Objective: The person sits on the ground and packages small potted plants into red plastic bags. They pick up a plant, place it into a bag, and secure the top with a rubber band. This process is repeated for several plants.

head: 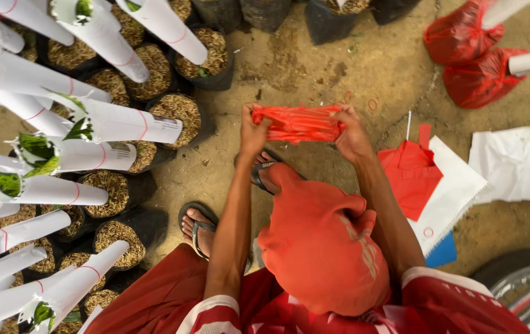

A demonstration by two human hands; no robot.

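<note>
Both hands hold a bunched red plastic bag (299,122) stretched sideways between them, above the bare dirt ground. My left hand (254,131) pinches its left end and my right hand (351,133) grips its right end. An orange cap (320,247) and red clothing fill the frame below the arms. Two feet in dark sandals (200,227) stand on the ground under the arms.
Black grow bags (116,234) holding seedlings wrapped in white paper tubes (122,124) crowd the left. Two red bags with wrapped seedlings (478,77) lie top right. Flat red bags (412,176) sit on white paper (459,185); another white sheet (518,162) lies further right. A wheel (518,281) shows at bottom right.
</note>
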